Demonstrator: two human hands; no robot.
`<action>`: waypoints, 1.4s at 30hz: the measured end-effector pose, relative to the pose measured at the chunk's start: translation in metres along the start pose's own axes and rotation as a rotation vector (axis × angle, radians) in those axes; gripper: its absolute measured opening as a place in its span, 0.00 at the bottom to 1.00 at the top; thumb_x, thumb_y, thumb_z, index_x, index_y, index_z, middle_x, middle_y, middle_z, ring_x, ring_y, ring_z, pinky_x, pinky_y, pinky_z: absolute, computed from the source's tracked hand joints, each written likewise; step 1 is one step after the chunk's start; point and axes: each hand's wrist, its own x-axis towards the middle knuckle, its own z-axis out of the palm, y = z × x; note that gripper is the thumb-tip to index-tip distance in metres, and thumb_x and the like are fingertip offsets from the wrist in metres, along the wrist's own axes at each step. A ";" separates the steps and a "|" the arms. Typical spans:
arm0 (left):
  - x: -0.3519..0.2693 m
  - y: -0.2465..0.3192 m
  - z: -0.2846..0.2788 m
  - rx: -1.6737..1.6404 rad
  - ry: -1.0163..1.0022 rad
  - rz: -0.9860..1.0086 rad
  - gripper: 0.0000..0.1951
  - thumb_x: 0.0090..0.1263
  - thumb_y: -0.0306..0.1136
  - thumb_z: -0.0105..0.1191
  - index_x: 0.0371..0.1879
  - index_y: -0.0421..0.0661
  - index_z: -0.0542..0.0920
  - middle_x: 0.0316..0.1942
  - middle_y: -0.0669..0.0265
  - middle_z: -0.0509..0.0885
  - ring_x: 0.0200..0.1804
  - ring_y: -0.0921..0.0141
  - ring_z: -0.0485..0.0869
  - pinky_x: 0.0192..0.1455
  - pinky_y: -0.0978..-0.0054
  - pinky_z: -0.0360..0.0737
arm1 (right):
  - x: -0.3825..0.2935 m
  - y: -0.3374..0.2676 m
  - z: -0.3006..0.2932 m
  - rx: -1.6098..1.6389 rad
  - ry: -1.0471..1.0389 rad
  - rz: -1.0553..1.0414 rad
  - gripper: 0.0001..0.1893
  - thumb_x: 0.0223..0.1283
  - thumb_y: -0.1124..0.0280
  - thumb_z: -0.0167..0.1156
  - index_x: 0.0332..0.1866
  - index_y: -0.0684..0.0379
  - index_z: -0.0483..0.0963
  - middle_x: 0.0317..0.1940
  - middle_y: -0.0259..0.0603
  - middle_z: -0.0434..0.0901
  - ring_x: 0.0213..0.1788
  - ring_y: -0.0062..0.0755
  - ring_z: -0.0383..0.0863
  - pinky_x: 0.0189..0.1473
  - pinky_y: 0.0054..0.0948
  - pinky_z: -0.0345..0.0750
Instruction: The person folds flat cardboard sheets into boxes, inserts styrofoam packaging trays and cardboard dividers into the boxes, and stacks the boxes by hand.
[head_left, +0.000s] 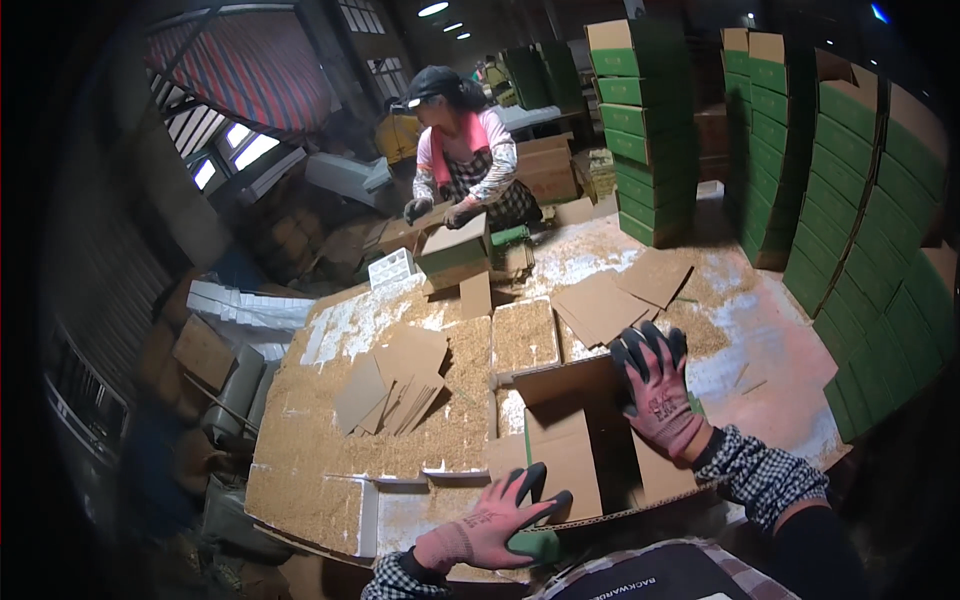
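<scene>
My left hand, in a pink glove with dark fingertips, lies with spread fingers at the near left side of an open cardboard box, partly green outside. On the box's right side rests my right hand, gloved alike, its fingertips over the upper edge by a raised flap. Brown cardboard panels line part of the box; its inside is dark at the middle. Whether either hand grips the cardboard cannot be told. Left of the box, a loose pile of cardboard sheets lies on brown granular material. More flat sheets lie beyond the box.
White trays filled or partly covered with the granular material spread over the table. Tall stacks of green boxes stand along the right. Across the table a co-worker in gloves handles a green and brown box beside a white molded tray.
</scene>
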 end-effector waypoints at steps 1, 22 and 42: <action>0.004 0.008 0.002 -0.193 -0.008 0.080 0.44 0.54 0.42 0.68 0.73 0.61 0.62 0.75 0.42 0.49 0.75 0.38 0.47 0.75 0.46 0.50 | 0.011 -0.002 0.003 -0.023 0.056 -0.033 0.40 0.43 0.53 0.70 0.65 0.53 0.68 0.66 0.49 0.60 0.72 0.57 0.52 0.71 0.67 0.44; 0.072 0.029 -0.050 -0.147 0.110 -0.001 0.33 0.54 0.30 0.63 0.64 0.49 0.71 0.51 0.54 0.78 0.52 0.57 0.80 0.55 0.64 0.79 | -0.042 0.002 0.018 1.926 -0.167 0.660 0.37 0.65 0.72 0.53 0.78 0.60 0.46 0.77 0.42 0.49 0.77 0.36 0.54 0.74 0.33 0.58; -0.004 -0.017 0.053 -0.423 0.788 -1.156 0.39 0.73 0.37 0.52 0.76 0.38 0.45 0.77 0.46 0.48 0.78 0.52 0.50 0.76 0.63 0.53 | 0.233 0.075 0.474 0.543 -0.735 0.741 0.53 0.50 0.38 0.65 0.75 0.60 0.54 0.72 0.53 0.58 0.75 0.51 0.55 0.74 0.44 0.56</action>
